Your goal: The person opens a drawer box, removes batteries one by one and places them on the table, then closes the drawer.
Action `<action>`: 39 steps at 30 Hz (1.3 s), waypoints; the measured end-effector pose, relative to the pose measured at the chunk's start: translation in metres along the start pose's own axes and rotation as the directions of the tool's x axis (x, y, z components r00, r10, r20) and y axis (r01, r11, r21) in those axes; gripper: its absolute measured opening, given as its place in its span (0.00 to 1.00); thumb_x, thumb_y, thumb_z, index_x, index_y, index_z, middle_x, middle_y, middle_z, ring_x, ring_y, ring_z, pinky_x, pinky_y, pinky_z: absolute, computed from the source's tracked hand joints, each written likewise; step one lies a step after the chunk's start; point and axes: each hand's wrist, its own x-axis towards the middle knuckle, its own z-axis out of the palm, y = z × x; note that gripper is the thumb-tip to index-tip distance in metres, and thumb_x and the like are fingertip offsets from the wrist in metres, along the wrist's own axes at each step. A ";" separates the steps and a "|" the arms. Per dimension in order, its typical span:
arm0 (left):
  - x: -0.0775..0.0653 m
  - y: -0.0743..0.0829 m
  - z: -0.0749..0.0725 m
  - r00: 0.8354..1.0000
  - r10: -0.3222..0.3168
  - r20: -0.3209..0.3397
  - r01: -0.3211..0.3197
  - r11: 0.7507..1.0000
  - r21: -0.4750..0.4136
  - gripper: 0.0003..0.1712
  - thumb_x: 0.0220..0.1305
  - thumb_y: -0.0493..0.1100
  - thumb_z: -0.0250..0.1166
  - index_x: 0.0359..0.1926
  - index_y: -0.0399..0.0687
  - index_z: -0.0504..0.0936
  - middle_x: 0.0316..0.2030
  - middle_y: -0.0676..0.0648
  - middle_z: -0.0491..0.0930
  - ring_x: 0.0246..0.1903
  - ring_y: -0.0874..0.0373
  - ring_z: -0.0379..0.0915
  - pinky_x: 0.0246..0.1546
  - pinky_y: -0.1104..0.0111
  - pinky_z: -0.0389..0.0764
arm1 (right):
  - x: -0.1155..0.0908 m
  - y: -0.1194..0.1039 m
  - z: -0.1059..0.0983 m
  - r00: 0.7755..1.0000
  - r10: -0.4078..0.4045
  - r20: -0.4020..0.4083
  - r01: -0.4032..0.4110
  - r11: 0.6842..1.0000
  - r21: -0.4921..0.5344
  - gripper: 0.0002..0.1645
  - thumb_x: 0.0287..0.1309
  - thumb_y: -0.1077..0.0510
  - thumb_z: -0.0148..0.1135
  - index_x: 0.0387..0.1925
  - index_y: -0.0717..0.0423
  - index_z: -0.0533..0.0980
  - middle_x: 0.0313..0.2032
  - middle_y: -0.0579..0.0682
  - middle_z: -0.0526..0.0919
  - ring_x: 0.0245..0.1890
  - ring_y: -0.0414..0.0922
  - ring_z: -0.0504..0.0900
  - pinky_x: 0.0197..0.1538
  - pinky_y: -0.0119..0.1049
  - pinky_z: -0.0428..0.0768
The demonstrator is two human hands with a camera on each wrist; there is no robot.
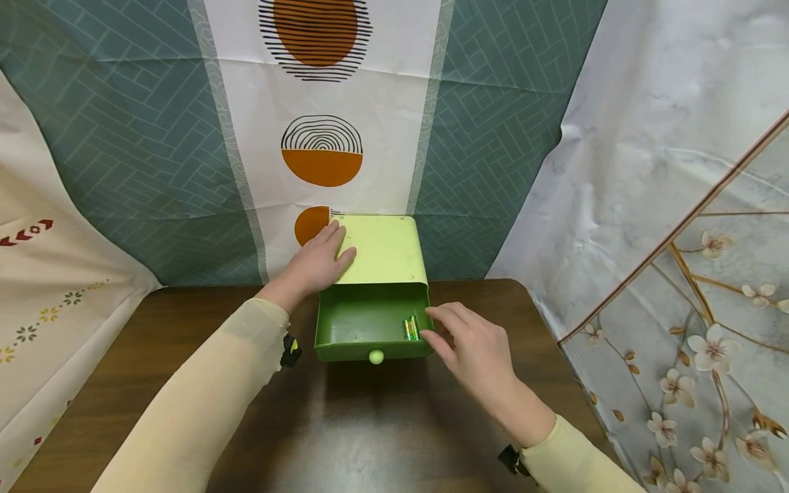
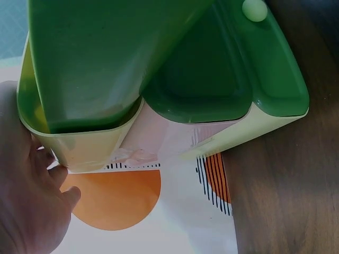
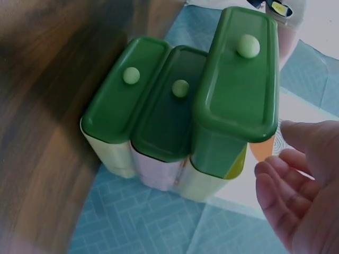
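Observation:
A small drawer cabinet [image 1: 382,250] with a pale yellow-green top stands against the back cloth. Its top drawer [image 1: 357,352], dark green with a round light-green knob [image 1: 376,357], is pulled out. Small green-and-gold batteries [image 1: 410,328] lie in the drawer's front right corner. My left hand [image 1: 317,263] rests on the cabinet's top at its left edge, fingers extended. Beside the drawer's right wall is my right hand [image 1: 474,346], fingers loosely bent, thumb and fingertips close to the rim near the batteries, holding nothing.
In the right wrist view, the lower drawers, a middle one [image 3: 169,116] and a bottom one [image 3: 119,103], are pushed in. The cabinet is on a dark wooden table [image 1: 370,431]. Behind hangs a teal and white patterned cloth [image 1: 505,123]; a floral cloth [image 1: 690,329] hangs at the right.

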 end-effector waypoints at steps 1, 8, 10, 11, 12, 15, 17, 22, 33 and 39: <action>0.000 0.000 0.000 1.000 0.000 0.001 0.000 1.000 0.001 0.46 0.89 0.63 0.43 0.90 0.39 0.46 0.89 0.40 0.38 0.88 0.42 0.33 0.86 0.48 0.43 | 0.001 0.001 0.000 1.000 0.003 0.013 -0.003 1.000 -0.008 0.22 0.58 0.53 0.87 0.52 0.53 0.89 0.44 0.43 0.90 0.30 0.37 0.85 0.24 0.35 0.80; -0.001 -0.001 0.000 1.000 -0.003 -0.001 0.003 1.000 -0.004 0.46 0.89 0.63 0.43 0.90 0.39 0.46 0.89 0.40 0.37 0.88 0.42 0.33 0.85 0.48 0.43 | 0.012 0.004 -0.004 0.994 0.034 0.099 -0.032 0.999 -0.021 0.24 0.57 0.51 0.88 0.53 0.52 0.90 0.47 0.42 0.90 0.34 0.37 0.87 0.28 0.37 0.82; -0.001 0.000 0.000 1.000 -0.004 0.000 0.004 1.000 -0.007 0.46 0.89 0.63 0.42 0.90 0.39 0.46 0.90 0.40 0.37 0.88 0.42 0.33 0.85 0.48 0.43 | 0.016 0.004 -0.006 0.992 0.034 0.120 -0.032 0.999 -0.018 0.23 0.57 0.52 0.88 0.53 0.51 0.90 0.47 0.42 0.90 0.34 0.36 0.87 0.29 0.36 0.82; -0.001 0.000 0.000 1.000 -0.005 0.001 0.005 1.000 -0.006 0.46 0.89 0.63 0.42 0.90 0.39 0.46 0.89 0.40 0.37 0.88 0.42 0.33 0.85 0.48 0.43 | 0.018 0.004 -0.006 0.991 0.031 0.131 -0.029 0.999 -0.015 0.23 0.57 0.53 0.88 0.53 0.51 0.90 0.47 0.42 0.90 0.34 0.36 0.86 0.29 0.36 0.82; -0.001 0.000 0.000 1.000 -0.005 0.002 0.005 1.000 -0.005 0.46 0.89 0.63 0.42 0.90 0.39 0.46 0.89 0.40 0.37 0.88 0.42 0.33 0.85 0.48 0.43 | 0.020 0.004 -0.007 0.989 0.029 0.144 -0.028 1.000 -0.015 0.22 0.58 0.53 0.88 0.53 0.51 0.90 0.47 0.42 0.90 0.33 0.36 0.86 0.29 0.35 0.81; -0.001 0.001 0.001 1.000 -0.005 0.004 0.005 1.000 -0.005 0.45 0.89 0.63 0.42 0.90 0.39 0.46 0.89 0.39 0.37 0.88 0.42 0.33 0.85 0.48 0.43 | 0.027 0.004 -0.008 0.982 0.021 0.187 -0.017 1.000 -0.026 0.21 0.58 0.54 0.88 0.52 0.49 0.90 0.46 0.41 0.89 0.33 0.35 0.85 0.28 0.34 0.79; -0.002 0.001 0.000 1.000 -0.003 0.003 0.003 1.000 -0.004 0.45 0.89 0.62 0.43 0.90 0.38 0.46 0.89 0.39 0.38 0.88 0.42 0.33 0.85 0.48 0.44 | 0.031 0.005 -0.008 0.977 0.013 0.213 -0.004 0.999 -0.041 0.21 0.57 0.54 0.88 0.52 0.49 0.90 0.46 0.40 0.89 0.33 0.35 0.85 0.28 0.35 0.79; -0.002 0.002 0.000 1.000 0.003 0.001 -0.003 1.000 -0.005 0.45 0.90 0.62 0.43 0.90 0.38 0.46 0.89 0.39 0.38 0.88 0.41 0.34 0.85 0.47 0.44 | 0.038 0.008 -0.006 0.959 -0.015 0.282 0.034 0.997 -0.064 0.23 0.56 0.52 0.89 0.52 0.50 0.91 0.45 0.42 0.89 0.31 0.36 0.83 0.28 0.35 0.80; -0.002 0.001 0.000 1.000 0.001 -0.004 -0.001 1.000 -0.003 0.45 0.90 0.62 0.42 0.90 0.39 0.46 0.89 0.39 0.38 0.88 0.41 0.33 0.85 0.47 0.43 | 0.047 0.009 -0.004 0.908 -0.034 0.417 0.077 0.993 -0.087 0.25 0.53 0.49 0.90 0.51 0.50 0.91 0.44 0.44 0.86 0.33 0.38 0.86 0.28 0.33 0.78; -0.002 0.003 0.000 1.000 0.003 -0.003 -0.003 1.000 -0.003 0.45 0.90 0.62 0.42 0.90 0.38 0.46 0.89 0.39 0.38 0.88 0.41 0.33 0.85 0.48 0.43 | 0.052 0.009 -0.003 0.883 -0.027 0.469 0.081 0.992 -0.096 0.24 0.54 0.49 0.90 0.51 0.49 0.91 0.43 0.43 0.85 0.31 0.38 0.85 0.29 0.33 0.79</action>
